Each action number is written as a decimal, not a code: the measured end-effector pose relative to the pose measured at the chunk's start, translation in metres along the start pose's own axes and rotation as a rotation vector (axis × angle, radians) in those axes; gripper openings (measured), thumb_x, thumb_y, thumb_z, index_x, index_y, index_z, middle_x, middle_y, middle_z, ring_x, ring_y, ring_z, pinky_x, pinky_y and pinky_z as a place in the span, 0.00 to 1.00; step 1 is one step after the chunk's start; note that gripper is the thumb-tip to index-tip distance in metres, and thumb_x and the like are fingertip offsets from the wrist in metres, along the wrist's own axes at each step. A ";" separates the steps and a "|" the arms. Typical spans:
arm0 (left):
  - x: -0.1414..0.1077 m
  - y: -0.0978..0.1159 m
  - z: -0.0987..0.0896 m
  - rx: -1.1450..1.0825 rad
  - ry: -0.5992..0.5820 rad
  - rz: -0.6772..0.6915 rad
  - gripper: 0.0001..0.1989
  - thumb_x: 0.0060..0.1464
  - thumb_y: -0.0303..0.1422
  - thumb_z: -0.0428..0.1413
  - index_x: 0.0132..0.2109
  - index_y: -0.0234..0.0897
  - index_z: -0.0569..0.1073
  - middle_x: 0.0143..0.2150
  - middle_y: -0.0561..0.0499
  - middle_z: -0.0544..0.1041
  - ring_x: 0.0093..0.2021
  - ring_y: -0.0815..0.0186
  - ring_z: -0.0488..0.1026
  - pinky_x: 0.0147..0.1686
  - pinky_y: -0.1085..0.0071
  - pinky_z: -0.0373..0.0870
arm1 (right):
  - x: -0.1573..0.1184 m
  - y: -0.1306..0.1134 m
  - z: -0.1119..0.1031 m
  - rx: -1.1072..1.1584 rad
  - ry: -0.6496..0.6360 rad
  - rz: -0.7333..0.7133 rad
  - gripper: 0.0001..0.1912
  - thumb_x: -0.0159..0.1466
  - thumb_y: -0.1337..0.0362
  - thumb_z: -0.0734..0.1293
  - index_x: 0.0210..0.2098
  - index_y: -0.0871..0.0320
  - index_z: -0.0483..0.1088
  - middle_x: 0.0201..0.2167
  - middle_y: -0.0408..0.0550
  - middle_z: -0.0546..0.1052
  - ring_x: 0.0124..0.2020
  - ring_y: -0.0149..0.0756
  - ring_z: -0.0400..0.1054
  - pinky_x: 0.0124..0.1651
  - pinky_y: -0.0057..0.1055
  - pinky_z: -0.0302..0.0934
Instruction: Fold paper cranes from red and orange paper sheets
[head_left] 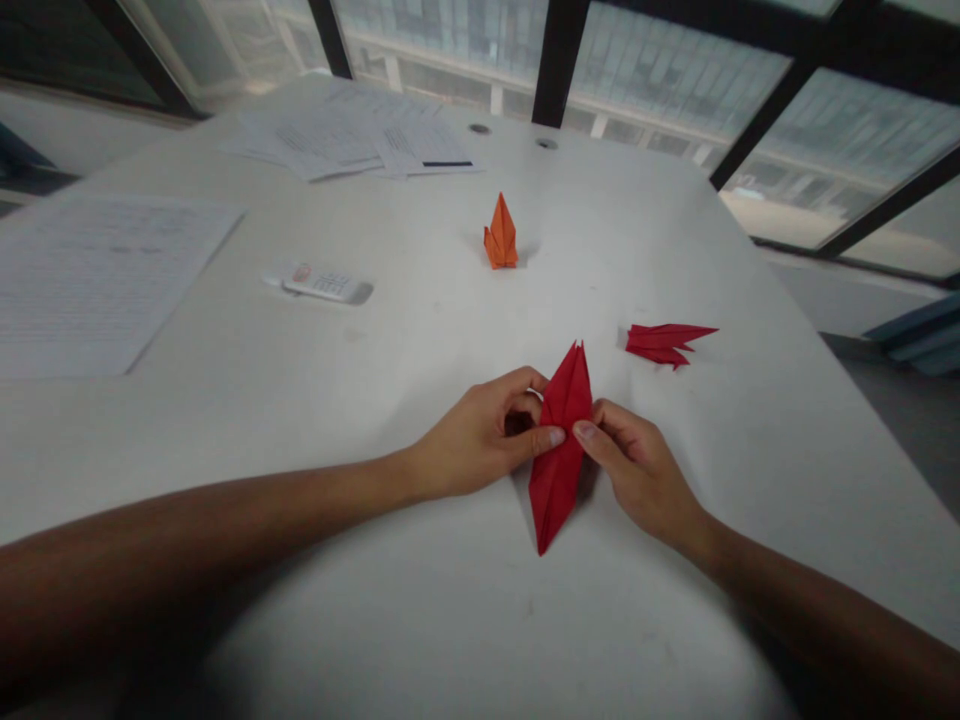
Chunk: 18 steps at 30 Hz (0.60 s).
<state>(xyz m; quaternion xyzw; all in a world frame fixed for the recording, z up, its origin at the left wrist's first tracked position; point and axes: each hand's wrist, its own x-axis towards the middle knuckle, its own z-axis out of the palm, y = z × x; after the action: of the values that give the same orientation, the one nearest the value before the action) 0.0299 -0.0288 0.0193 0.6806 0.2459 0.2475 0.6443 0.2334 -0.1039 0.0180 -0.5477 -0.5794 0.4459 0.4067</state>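
A red folded origami paper [556,480], a long diamond with pointed ends, is held between both hands just over the white table. My left hand [499,428] grips its left edge, thumb on the front face and fingers curled behind. On the opposite edge, my right hand [637,460] pinches the paper, its thumb close to the left thumb near the middle. The fingertips behind the paper are hidden. Right of the hands lies another red origami piece [664,342] with narrow points. An orange origami piece [501,235] stands upright farther back.
A white remote control [326,284] lies left of centre on the white table [420,360]. Printed sheets [97,280] cover the left side, and more papers [337,135] are spread at the back. Dark-framed windows [559,60] rise behind the table's far edge.
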 end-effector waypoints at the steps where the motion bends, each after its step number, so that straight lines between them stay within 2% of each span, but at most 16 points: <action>1: 0.000 0.000 0.000 -0.001 -0.014 -0.007 0.13 0.63 0.40 0.60 0.46 0.37 0.68 0.34 0.53 0.77 0.32 0.70 0.72 0.33 0.73 0.66 | 0.000 0.000 0.000 -0.016 -0.010 -0.004 0.18 0.72 0.50 0.64 0.31 0.55 0.67 0.27 0.40 0.68 0.29 0.33 0.60 0.32 0.29 0.57; 8: -0.002 0.005 0.002 -0.023 -0.033 -0.039 0.14 0.66 0.44 0.55 0.43 0.36 0.69 0.29 0.56 0.73 0.27 0.72 0.66 0.28 0.75 0.60 | -0.001 -0.003 0.000 -0.030 -0.046 -0.031 0.21 0.73 0.51 0.63 0.27 0.55 0.61 0.26 0.39 0.62 0.28 0.32 0.55 0.31 0.29 0.54; 12: -0.002 0.005 0.002 -0.028 -0.010 -0.033 0.16 0.67 0.44 0.54 0.38 0.35 0.68 0.26 0.57 0.68 0.26 0.73 0.63 0.27 0.75 0.58 | -0.002 -0.005 0.000 0.006 -0.077 -0.009 0.20 0.73 0.51 0.62 0.28 0.55 0.62 0.26 0.40 0.62 0.29 0.33 0.56 0.33 0.30 0.55; 18: -0.003 0.004 0.001 -0.024 -0.043 -0.049 0.17 0.67 0.44 0.54 0.35 0.36 0.65 0.25 0.59 0.66 0.26 0.73 0.61 0.26 0.75 0.56 | -0.001 -0.005 0.001 -0.016 -0.067 -0.012 0.20 0.73 0.51 0.61 0.29 0.55 0.63 0.27 0.40 0.63 0.29 0.33 0.57 0.33 0.29 0.56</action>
<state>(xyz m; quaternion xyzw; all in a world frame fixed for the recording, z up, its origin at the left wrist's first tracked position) 0.0289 -0.0319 0.0229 0.6717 0.2454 0.2199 0.6635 0.2317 -0.1053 0.0222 -0.5322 -0.5996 0.4568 0.3855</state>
